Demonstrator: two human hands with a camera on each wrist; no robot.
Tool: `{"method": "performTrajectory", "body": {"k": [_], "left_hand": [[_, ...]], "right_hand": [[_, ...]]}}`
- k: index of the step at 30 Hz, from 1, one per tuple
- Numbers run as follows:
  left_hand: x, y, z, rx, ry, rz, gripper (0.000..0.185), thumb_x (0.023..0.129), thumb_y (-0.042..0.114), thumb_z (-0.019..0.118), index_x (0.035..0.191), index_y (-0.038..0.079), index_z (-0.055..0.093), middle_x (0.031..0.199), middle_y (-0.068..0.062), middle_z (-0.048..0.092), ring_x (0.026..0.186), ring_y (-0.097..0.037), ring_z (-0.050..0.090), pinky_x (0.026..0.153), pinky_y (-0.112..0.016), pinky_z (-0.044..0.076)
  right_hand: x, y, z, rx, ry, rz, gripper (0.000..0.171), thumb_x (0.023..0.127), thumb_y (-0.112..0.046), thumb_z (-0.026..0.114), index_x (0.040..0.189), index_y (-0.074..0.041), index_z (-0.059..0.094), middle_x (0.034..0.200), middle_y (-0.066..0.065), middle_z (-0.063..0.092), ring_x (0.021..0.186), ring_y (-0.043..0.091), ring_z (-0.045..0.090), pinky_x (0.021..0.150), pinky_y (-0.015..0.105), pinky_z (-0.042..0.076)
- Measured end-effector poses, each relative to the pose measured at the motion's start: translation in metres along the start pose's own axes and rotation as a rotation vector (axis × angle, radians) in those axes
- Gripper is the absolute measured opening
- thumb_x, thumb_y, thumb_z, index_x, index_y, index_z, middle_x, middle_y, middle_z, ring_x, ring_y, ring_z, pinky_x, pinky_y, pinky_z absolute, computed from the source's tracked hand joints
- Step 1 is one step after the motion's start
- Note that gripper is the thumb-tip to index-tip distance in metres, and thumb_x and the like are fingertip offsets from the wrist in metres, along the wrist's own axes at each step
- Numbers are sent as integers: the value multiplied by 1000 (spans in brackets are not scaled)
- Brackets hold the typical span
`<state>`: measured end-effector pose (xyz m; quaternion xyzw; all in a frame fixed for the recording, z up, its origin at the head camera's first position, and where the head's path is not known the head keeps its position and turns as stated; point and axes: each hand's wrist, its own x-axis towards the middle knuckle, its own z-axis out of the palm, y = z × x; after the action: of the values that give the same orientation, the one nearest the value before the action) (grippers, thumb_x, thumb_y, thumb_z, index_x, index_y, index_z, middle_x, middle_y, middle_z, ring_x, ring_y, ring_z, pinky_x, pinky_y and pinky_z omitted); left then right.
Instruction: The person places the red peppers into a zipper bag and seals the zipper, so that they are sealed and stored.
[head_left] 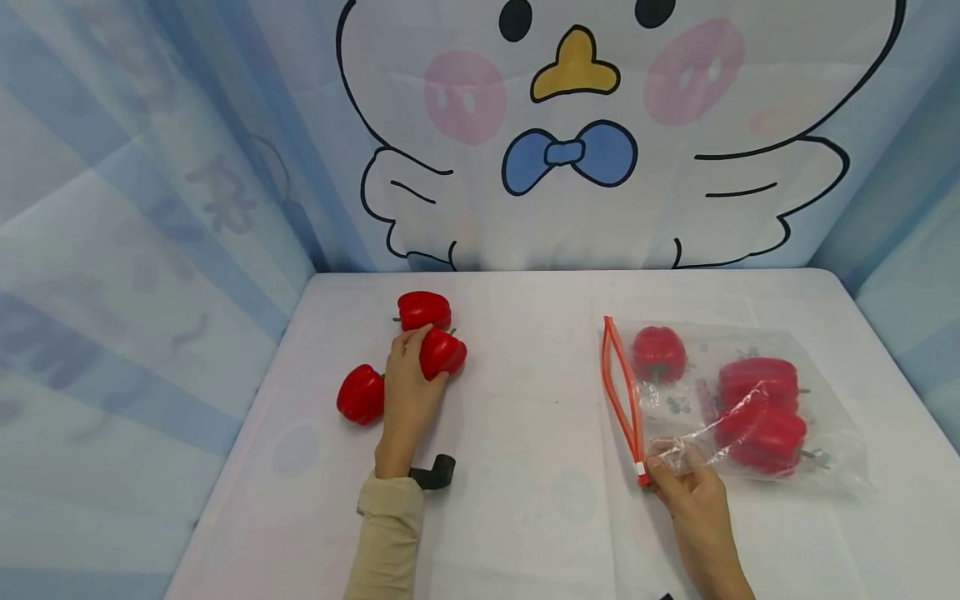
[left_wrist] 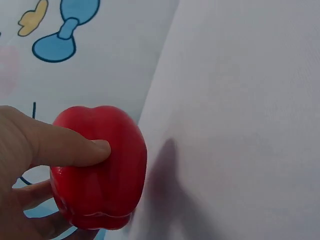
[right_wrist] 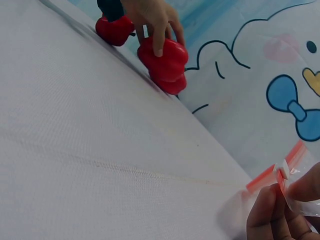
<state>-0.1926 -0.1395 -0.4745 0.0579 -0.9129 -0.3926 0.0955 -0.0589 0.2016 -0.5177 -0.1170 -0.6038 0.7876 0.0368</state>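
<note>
My left hand [head_left: 414, 379] grips a red bell pepper [head_left: 442, 353], thumb on one side and fingers around the other, as the left wrist view shows close up. Just behind it lies another red pepper [head_left: 424, 310], and a third pepper [head_left: 361, 395] sits to the left of the wrist. Over on the right, a clear zip bag [head_left: 832, 417] with an orange slider strip [head_left: 609, 379] lies flat with three red peppers inside. My right hand [head_left: 693, 492] pinches the bag's near corner by the white slider, thumb and fingers on the plastic in the right wrist view.
A white cloth covers the table [head_left: 525, 500]. Behind it hangs a curtain [head_left: 480, 208] printed with a cartoon figure and blue bow tie; more blue-and-white curtain [head_left: 135, 292] runs down the left side. A black strap end [head_left: 435, 472] sticks out at my left wrist.
</note>
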Motion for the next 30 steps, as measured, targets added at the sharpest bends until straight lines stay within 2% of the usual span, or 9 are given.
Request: {"method": "performTrajectory", "body": {"k": [6, 11, 19, 23, 30], "left_hand": [[1, 3, -3, -187, -86, -27, 83, 82, 9, 87, 154, 21, 46, 157, -10, 46, 145, -34, 44, 109, -59, 51], [1, 9, -5, -331, -166, -97, 80, 85, 11, 83, 155, 19, 45, 158, -10, 47, 141, -35, 45, 106, -57, 54], [1, 19, 1, -445, -259, -232, 77, 88, 17, 81, 154, 18, 42, 161, -8, 45, 142, -33, 46, 108, -53, 54], [0, 22, 7, -485, -296, -228, 71, 90, 19, 80, 151, 15, 43, 159, -11, 47, 142, -35, 46, 109, -53, 53], [-3, 32, 19, -553, -376, -205, 61, 91, 24, 79, 145, 21, 51, 155, -7, 51, 142, -32, 47, 110, -53, 52]], "right_hand": [[0, 0, 0, 7, -6, -14, 21, 102, 4, 59, 113, -12, 66, 99, -8, 67, 82, 4, 66, 74, 19, 57], [0, 0, 0, 6, -6, -15, 20, 102, 4, 59, 113, -11, 66, 98, -8, 67, 82, 4, 67, 74, 19, 57], [0, 0, 0, -3, -6, -5, 20, 102, 3, 59, 113, -12, 66, 98, -8, 67, 82, 4, 66, 75, 19, 57], [0, 0, 0, -1, -4, -6, 20, 102, 4, 59, 113, -12, 66, 98, -9, 67, 81, 4, 66, 74, 19, 57], [1, 0, 0, -5, -1, 1, 19, 102, 3, 60, 113, -12, 66, 99, -9, 68, 82, 4, 66, 75, 19, 57]]}}
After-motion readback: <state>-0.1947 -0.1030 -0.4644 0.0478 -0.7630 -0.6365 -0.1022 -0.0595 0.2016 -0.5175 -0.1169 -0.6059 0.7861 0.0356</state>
